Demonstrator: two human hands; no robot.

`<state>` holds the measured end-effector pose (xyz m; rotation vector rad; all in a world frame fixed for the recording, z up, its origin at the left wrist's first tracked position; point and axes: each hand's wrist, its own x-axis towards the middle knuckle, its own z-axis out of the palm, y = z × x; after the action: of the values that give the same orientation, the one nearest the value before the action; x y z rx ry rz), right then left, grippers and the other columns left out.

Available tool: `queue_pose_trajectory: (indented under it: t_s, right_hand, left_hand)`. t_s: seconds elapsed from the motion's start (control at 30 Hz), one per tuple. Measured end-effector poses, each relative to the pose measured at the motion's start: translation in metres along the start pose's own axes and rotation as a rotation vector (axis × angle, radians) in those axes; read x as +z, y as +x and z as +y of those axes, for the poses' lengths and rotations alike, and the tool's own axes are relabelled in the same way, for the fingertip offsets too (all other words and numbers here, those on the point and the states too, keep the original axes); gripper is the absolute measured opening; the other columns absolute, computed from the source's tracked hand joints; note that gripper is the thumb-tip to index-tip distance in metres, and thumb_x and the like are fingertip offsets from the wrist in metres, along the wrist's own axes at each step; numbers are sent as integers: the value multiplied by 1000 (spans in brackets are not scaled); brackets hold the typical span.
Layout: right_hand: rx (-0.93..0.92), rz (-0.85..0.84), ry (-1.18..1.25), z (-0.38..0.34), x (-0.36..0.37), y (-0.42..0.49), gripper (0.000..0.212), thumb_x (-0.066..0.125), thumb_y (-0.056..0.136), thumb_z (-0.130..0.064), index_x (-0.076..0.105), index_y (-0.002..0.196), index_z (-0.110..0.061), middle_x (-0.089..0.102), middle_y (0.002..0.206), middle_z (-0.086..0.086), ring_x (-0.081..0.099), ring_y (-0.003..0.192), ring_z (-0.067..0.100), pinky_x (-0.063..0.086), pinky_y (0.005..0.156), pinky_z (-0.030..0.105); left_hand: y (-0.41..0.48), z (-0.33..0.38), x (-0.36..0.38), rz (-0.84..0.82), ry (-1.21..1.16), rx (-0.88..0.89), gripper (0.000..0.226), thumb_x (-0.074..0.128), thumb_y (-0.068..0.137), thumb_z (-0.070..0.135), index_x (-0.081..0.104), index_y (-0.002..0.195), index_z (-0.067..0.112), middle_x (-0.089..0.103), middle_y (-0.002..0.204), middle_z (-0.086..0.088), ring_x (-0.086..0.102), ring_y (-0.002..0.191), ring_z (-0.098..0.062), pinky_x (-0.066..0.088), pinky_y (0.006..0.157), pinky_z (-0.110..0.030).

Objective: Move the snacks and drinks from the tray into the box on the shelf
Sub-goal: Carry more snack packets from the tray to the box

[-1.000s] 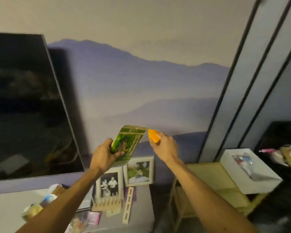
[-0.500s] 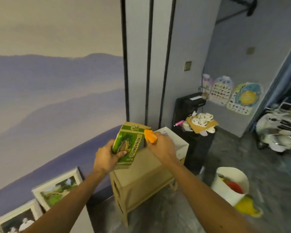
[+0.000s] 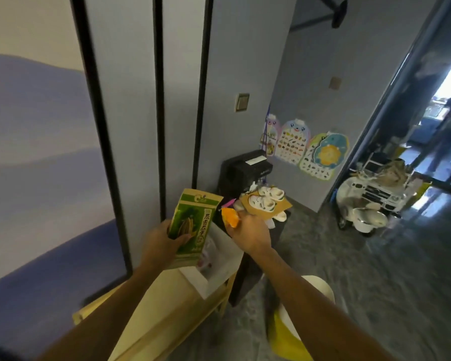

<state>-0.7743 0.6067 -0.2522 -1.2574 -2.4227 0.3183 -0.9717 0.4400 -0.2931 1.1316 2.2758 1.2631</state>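
By the panelled wall (image 3: 141,100), the white box (image 3: 220,267) at the right end of the wooden shelf (image 3: 164,306) has come under both hands, the left hand (image 3: 160,244) gripping the green seed packet (image 3: 194,225), the right hand (image 3: 251,230) curled round the orange snack (image 3: 231,217), so deposit likely follows.

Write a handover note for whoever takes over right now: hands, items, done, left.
Left hand grips the green snack packet.
Right hand holds an orange packet.
Both are by the white box on the wooden shelf; something wrapped already lies in it.
Done: both brought to the box. Left: put them in. Tray out of view.
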Motion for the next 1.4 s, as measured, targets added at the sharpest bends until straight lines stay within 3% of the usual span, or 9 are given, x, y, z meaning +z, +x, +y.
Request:
queue_pose_trajectory:
  t_s: [0.13, 0.33, 0.47, 0.63, 0.7, 0.9, 1.03, 1.27, 1.4]
  right_hand:
    - [-47, -11, -43, 28, 26, 55, 42, 40, 92, -67, 58, 101, -30, 68, 105, 2, 65, 76, 23, 60, 69, 46]
    - [-107, -149, -12, 38, 47, 109, 32, 49, 98, -52, 55, 81, -26, 62, 77, -5, 61, 68, 16, 58, 69, 39]
    - [-111, -305, 52, 52, 81, 150, 29, 61, 91, -49, 67, 106, -25, 70, 93, 0, 65, 83, 23, 51, 71, 35]
    - [-293, -448, -14, 84, 143, 189, 33, 56, 98, -57, 61, 100, -24, 67, 87, -4, 66, 75, 14, 59, 71, 31]
    - [-319, -497, 12, 98, 171, 200, 35, 53, 98, -60, 61, 100, -26, 68, 85, -3, 69, 74, 17, 63, 69, 38]
    - [-422, -647, 91, 124, 208, 190, 49, 61, 96, -60, 61, 125, -20, 73, 100, 2, 73, 89, 24, 54, 68, 33]
    - [-425, -776, 115, 134, 228, 185, 39, 50, 104, -59, 59, 116, -23, 73, 104, 1, 73, 97, 23, 59, 79, 35]
    - [-387, -910, 90, 154, 257, 186, 33, 47, 108, -51, 59, 125, -25, 73, 110, 0, 71, 105, 21, 56, 86, 31]
    - [-414, -957, 4, 167, 267, 176, 27, 60, 106, -34, 60, 131, -25, 69, 120, -3, 68, 113, 16, 49, 83, 20]
  left_hand:
    - [48, -4, 26, 24, -1, -37, 30, 79, 89, 46, 58, 107, 35, 65, 89, 19, 65, 80, -1, 48, 68, -21]
    - [88, -23, 60, 42, -26, -155, 31, 78, 90, 48, 56, 109, 36, 68, 94, 16, 69, 81, -3, 53, 68, -22]
    - [98, -33, 98, 149, -88, -324, 32, 80, 87, 49, 56, 104, 37, 69, 91, 13, 72, 81, -7, 63, 72, -34]
    - [101, -50, 154, 281, -27, -504, 36, 78, 84, 58, 58, 107, 38, 70, 90, 15, 70, 77, -8, 62, 67, -35]
    - [99, -53, 174, 311, -6, -574, 34, 75, 87, 57, 56, 110, 40, 69, 89, 14, 68, 74, -9, 57, 61, -31]
    - [91, -68, 230, 341, -120, -837, 30, 69, 96, 42, 49, 113, 27, 72, 99, 3, 71, 81, -20, 61, 67, -41]
    - [91, -75, 253, 317, -158, -895, 31, 64, 100, 39, 48, 123, 26, 70, 101, 2, 70, 85, -21, 61, 73, -41]
    - [93, -121, 295, 182, -170, -961, 74, 54, 86, 64, 32, 149, 33, 69, 117, -3, 72, 98, -25, 63, 82, -43]
    - [95, -127, 305, 173, -248, -1010, 59, 50, 99, 54, 35, 149, 29, 67, 118, -3, 71, 101, -25, 63, 84, -45]
